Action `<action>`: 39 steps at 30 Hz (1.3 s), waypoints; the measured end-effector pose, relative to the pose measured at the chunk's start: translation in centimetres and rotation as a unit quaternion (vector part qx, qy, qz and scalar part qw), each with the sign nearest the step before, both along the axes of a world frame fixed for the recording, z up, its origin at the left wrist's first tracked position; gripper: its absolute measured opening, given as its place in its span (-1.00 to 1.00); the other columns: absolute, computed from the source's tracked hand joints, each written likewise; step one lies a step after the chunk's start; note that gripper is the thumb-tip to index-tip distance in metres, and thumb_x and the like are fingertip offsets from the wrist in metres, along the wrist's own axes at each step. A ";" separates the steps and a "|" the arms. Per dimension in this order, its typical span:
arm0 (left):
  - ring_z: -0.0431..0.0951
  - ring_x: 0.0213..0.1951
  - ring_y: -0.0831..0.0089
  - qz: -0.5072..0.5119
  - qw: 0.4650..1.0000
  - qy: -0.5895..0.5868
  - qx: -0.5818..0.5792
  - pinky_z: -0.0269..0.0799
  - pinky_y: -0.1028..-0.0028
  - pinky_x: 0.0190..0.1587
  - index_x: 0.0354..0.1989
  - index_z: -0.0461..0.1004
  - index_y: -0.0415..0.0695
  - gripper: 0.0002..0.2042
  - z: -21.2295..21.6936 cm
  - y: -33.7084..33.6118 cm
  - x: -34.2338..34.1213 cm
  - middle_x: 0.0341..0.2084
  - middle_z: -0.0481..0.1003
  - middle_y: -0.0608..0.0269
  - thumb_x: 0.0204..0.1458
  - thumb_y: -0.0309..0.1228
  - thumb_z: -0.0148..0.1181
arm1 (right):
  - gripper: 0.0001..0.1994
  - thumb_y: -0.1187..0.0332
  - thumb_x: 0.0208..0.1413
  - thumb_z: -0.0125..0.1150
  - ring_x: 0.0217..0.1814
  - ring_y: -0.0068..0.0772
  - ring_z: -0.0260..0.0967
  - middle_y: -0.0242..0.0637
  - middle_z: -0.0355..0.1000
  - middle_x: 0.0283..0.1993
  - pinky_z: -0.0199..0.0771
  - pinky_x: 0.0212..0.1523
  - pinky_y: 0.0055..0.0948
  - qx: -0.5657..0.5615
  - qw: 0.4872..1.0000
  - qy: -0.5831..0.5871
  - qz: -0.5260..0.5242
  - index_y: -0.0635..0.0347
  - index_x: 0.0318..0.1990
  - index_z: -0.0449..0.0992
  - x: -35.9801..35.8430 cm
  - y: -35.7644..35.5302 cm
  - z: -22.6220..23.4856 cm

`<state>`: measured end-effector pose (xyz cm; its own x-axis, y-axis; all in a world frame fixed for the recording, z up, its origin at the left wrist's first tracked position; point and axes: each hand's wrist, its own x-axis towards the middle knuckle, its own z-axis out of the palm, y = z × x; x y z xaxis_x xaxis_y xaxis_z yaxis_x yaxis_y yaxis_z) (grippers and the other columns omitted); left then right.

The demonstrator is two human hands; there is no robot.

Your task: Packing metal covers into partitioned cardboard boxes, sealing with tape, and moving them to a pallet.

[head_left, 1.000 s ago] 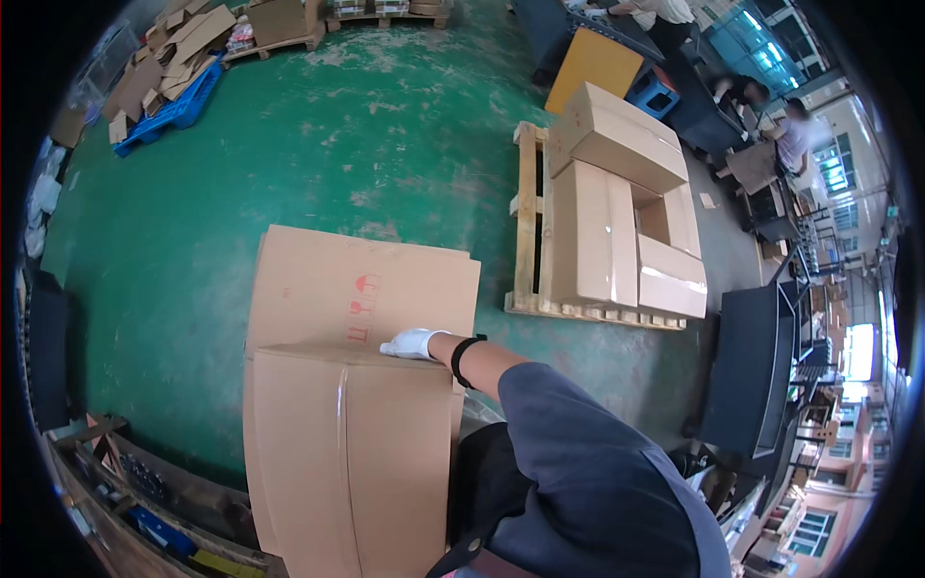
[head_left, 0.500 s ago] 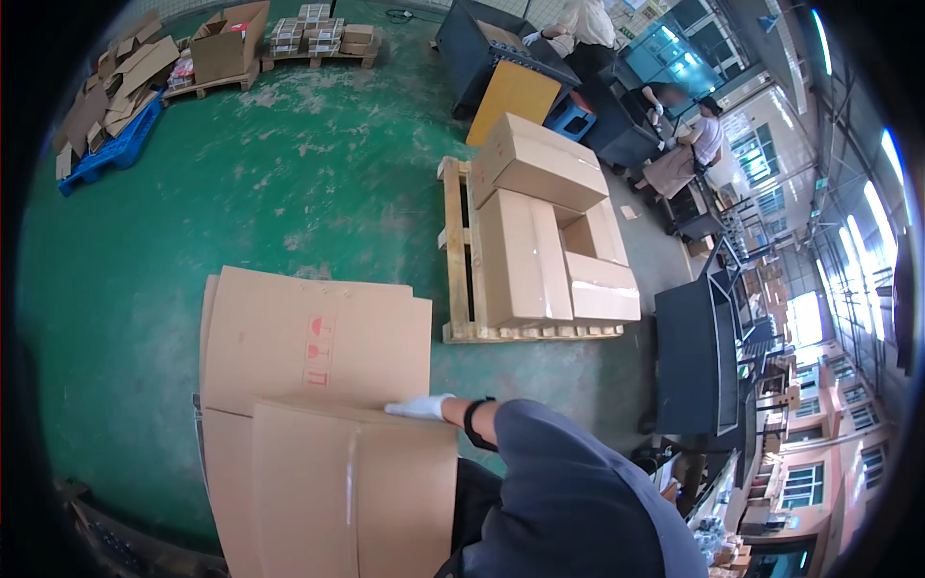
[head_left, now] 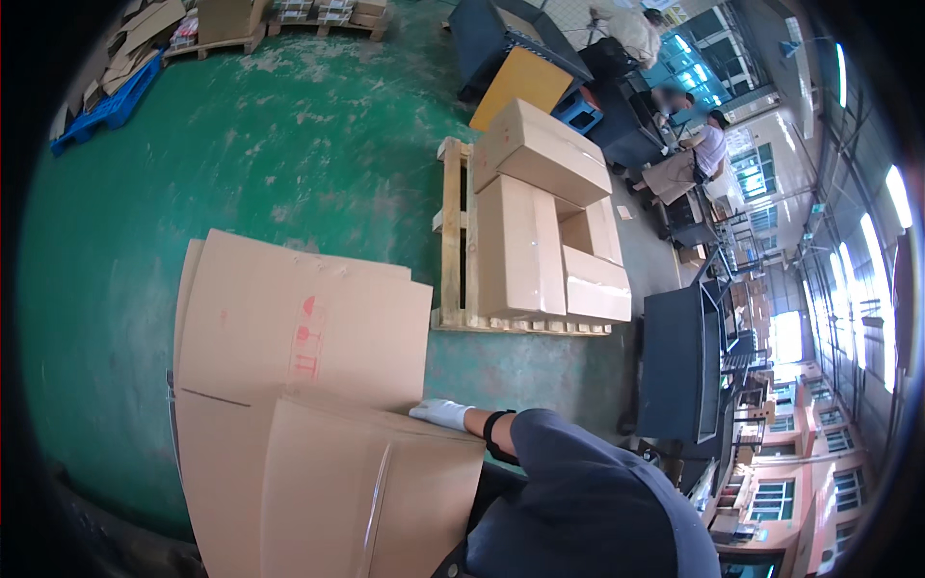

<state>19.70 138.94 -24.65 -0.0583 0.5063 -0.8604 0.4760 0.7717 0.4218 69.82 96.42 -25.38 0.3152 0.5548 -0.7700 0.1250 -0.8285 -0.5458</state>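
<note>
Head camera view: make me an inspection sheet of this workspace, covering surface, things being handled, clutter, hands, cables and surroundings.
Surface: green coated floor, pale scuffs.
Things handled: large brown cardboard front piece with a glossy lengthwise strip; flat brown cardboard rear piece behind it, red printed symbols.
Clutter: loose brown cardboard scraps beside a blue slatted pallet.
Hands: right hand in a white glove at the front piece's upper edge, grip unclear; left hand not in view.
Cables: nothing seen near the right hand.
Surroundings: pale wooden pallet bearing brown cardboard boxes; dark grey open-topped bin; people working in the background.
</note>
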 end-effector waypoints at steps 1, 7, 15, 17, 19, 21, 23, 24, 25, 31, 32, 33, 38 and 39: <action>0.50 -0.09 0.26 0.008 1.000 -0.004 0.003 0.37 0.28 0.02 0.08 0.41 -0.25 -0.41 0.4 0.1 -0.8 -0.10 0.50 -0.10 0.17 0.07 -0.06 | -0.54 0.02 0.27 -0.23 0.29 0.02 0.21 -0.02 0.27 0.26 0.17 0.28 -0.24 0.005 1.000 0.008 0.005 0.02 0.14 0.42 -0.4 -0.6 -0.5; 0.49 -0.08 0.26 0.067 0.997 -0.026 0.027 0.38 0.29 0.01 0.06 0.41 -0.25 -0.42 3.5 -1.7 -5.9 -0.09 0.49 -0.06 0.16 0.06 -0.06 | -0.39 -0.14 0.20 -0.13 0.22 0.04 0.29 0.04 0.38 0.15 0.22 0.24 -0.27 -0.044 0.986 0.041 -0.154 0.25 0.06 0.48 -0.2 0.7 0.9; 0.48 -0.06 0.25 0.073 0.995 -0.062 0.034 0.40 0.29 -0.01 0.03 0.42 -0.25 -0.44 8.7 -3.3 -5.7 -0.09 0.49 -0.01 0.15 0.05 -0.06 | -0.27 -0.28 0.13 -0.20 0.26 0.05 0.27 0.03 0.36 0.19 0.19 0.25 -0.23 -0.144 0.970 0.091 -0.170 0.22 0.11 0.46 2.3 0.3 -0.3; 0.48 -0.06 0.25 0.073 0.994 -0.080 0.032 0.40 0.30 -0.01 0.02 0.42 -0.25 -0.44 9.2 -4.2 -4.5 -0.08 0.48 0.01 0.15 0.05 -0.06 | -0.24 -0.28 0.12 -0.22 0.29 0.05 0.24 0.03 0.32 0.24 0.17 0.25 -0.23 -0.128 0.957 0.149 -0.215 0.23 0.16 0.41 3.6 -1.9 -0.4; 0.48 -0.05 0.25 0.071 0.992 -0.101 0.029 0.40 0.30 -0.02 0.02 0.42 -0.25 -0.44 9.7 -5.0 -2.8 -0.08 0.48 0.02 0.15 0.05 -0.06 | -0.31 -0.26 0.14 -0.20 0.25 -0.04 0.29 -0.06 0.36 0.22 0.20 0.24 -0.24 -0.134 0.958 0.144 -0.209 0.10 0.15 0.44 5.5 -4.2 -0.1; 0.48 -0.05 0.25 0.070 0.990 -0.123 0.028 0.41 0.30 -0.02 0.01 0.42 -0.26 -0.45 10.6 -6.2 -1.5 -0.08 0.48 0.03 0.15 0.04 -0.06 | -0.38 -0.23 0.16 -0.19 0.22 -0.13 0.33 -0.15 0.39 0.20 0.22 0.22 -0.26 -0.138 0.960 0.139 -0.201 -0.03 0.14 0.46 6.9 -6.0 1.3; 0.47 -0.04 0.25 0.071 0.986 -0.150 0.031 0.41 0.30 -0.03 0.00 0.42 -0.26 -0.45 11.1 -8.2 0.4 -0.08 0.48 0.04 0.15 0.04 -0.06 | -0.41 -0.18 0.18 -0.24 0.25 -0.02 0.29 -0.06 0.36 0.22 0.20 0.22 -0.23 -0.112 0.973 0.108 -0.173 -0.05 0.16 0.43 8.5 -8.1 2.9; 0.47 -0.04 0.25 0.066 0.983 -0.166 0.031 0.41 0.30 -0.03 0.00 0.42 -0.26 -0.45 11.5 -8.9 1.5 -0.08 0.48 0.05 0.14 0.04 -0.06 | -0.41 -0.18 0.18 -0.24 0.25 -0.02 0.29 -0.06 0.36 0.22 0.20 0.22 -0.23 -0.107 0.972 0.106 -0.178 -0.05 0.16 0.43 9.1 -10.0 2.8; 0.47 -0.04 0.25 0.061 0.981 -0.181 0.033 0.41 0.30 -0.03 0.00 0.42 -0.26 -0.45 11.9 -9.7 2.6 -0.08 0.48 0.06 0.14 0.04 -0.06 | -0.47 -0.12 0.21 -0.25 0.23 -0.04 0.31 -0.08 0.37 0.20 0.23 0.19 -0.21 -0.075 0.986 0.074 -0.130 -0.07 0.15 0.42 9.5 -12.3 2.0; 0.46 -0.01 0.25 -0.031 0.979 -0.191 0.058 0.40 0.29 -0.01 0.02 0.41 -0.14 -0.47 13.6 -15.6 6.7 -0.06 0.47 0.12 0.09 0.05 -0.08 | -0.47 -0.08 0.31 -0.31 0.18 -0.14 0.36 -0.14 0.40 0.15 0.28 0.17 -0.22 0.008 0.981 0.073 -0.178 0.06 0.20 0.31 8.1 -25.2 -1.9; 0.45 0.02 0.22 -0.028 0.976 -0.209 0.051 0.40 0.24 0.01 0.04 0.40 -0.18 -0.45 13.5 -16.8 6.9 -0.04 0.46 0.08 0.09 0.05 -0.05 | -0.47 -0.08 0.31 -0.31 0.18 -0.14 0.36 -0.14 0.40 0.15 0.28 0.17 -0.22 0.016 0.982 0.067 -0.176 0.06 0.20 0.31 7.9 -27.2 -2.6; 0.43 0.05 0.19 -0.030 0.973 -0.223 0.039 0.40 0.20 0.03 0.05 0.40 -0.22 -0.43 13.5 -18.3 8.7 -0.01 0.46 0.05 0.09 0.05 -0.03 | -0.46 -0.09 0.31 -0.31 0.18 -0.14 0.36 -0.14 0.40 0.15 0.28 0.17 -0.22 0.030 0.977 0.063 -0.200 0.06 0.21 0.31 7.4 -29.5 -2.4; 0.41 0.09 0.16 -0.035 0.976 -0.209 0.060 0.40 0.19 0.05 0.10 0.37 -0.22 -0.45 15.7 -26.9 15.6 0.06 0.42 0.05 0.06 -0.04 0.00 | -0.46 -0.09 0.31 -0.30 0.17 -0.14 0.36 -0.14 0.40 0.15 0.29 0.17 -0.23 0.099 0.944 0.040 -0.311 0.08 0.21 0.31 2.7 -43.1 3.8; 0.42 0.08 0.15 -0.061 0.973 -0.218 0.055 0.39 0.20 0.06 0.10 0.37 -0.22 -0.46 15.6 -28.2 16.7 0.05 0.42 0.03 0.06 -0.05 -0.01 | -0.46 -0.09 0.30 -0.30 0.17 -0.14 0.36 -0.14 0.40 0.15 0.29 0.17 -0.23 0.112 0.936 0.034 -0.331 0.09 0.21 0.31 3.5 -44.3 4.9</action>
<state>36.42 110.78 -9.06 0.3659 0.5768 -0.7304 0.3194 0.6593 0.6807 73.35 52.08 -20.45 0.6007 0.4051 -0.6893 -0.4172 -0.5766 -0.7025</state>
